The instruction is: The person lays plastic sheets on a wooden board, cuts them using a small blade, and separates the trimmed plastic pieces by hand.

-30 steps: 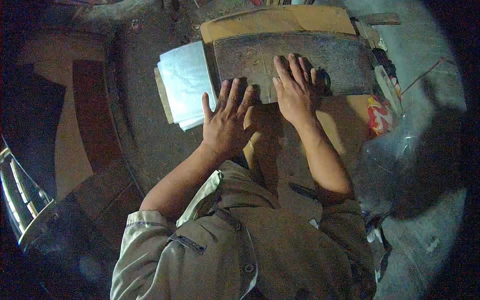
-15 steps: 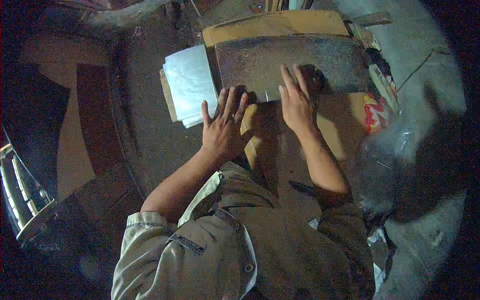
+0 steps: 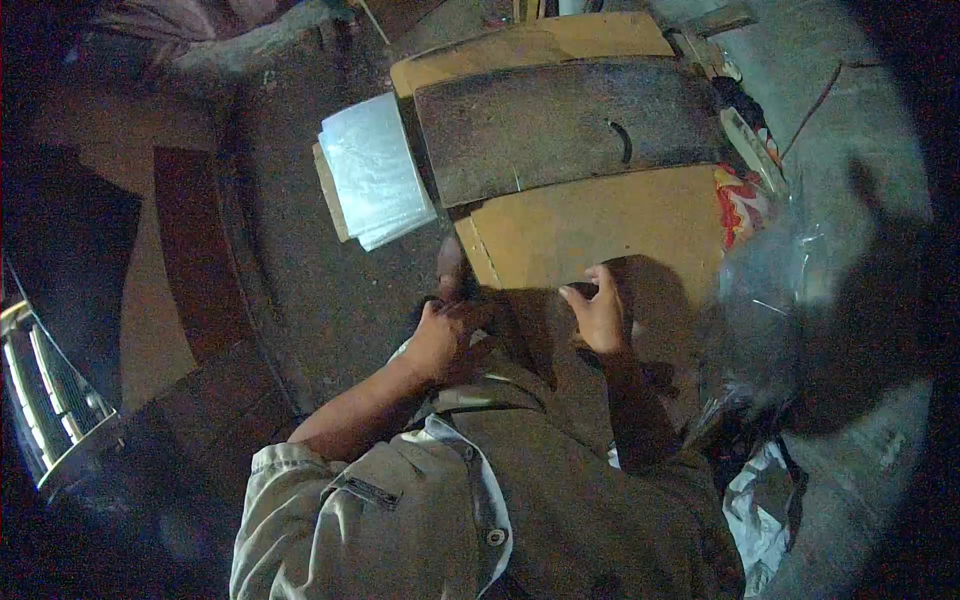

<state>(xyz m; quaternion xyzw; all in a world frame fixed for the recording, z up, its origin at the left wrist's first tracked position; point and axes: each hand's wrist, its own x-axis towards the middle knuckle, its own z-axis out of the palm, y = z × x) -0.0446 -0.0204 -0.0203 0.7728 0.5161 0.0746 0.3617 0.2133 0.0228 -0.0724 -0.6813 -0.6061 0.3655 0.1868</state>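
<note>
My left hand (image 3: 445, 338) is low over my lap, beside a bare foot (image 3: 452, 268). Its fingers are curled in shadow, so what they hold, if anything, is hidden. My right hand (image 3: 600, 318) hovers over the near part of a tan board (image 3: 600, 215), thumb and forefinger apart with nothing visible between them. Across the tan board lies a dark, worn flat sheet (image 3: 540, 115). On that sheet rest a short curved black piece (image 3: 622, 142) and a thin, shiny sliver (image 3: 518, 180). Neither hand touches the dark sheet.
Left of the board is a stack of clear plastic sheets (image 3: 378, 170) on the dark floor. A red and yellow packet (image 3: 740, 205) and clear plastic wrapping (image 3: 765, 300) lie to the right. A lit lamp (image 3: 50, 395) stands far left.
Both hands have drawn back from the dark sheet toward my body. The left fingers have curled, and the right hand has bent its fingers. The curved black piece now shows uncovered.
</note>
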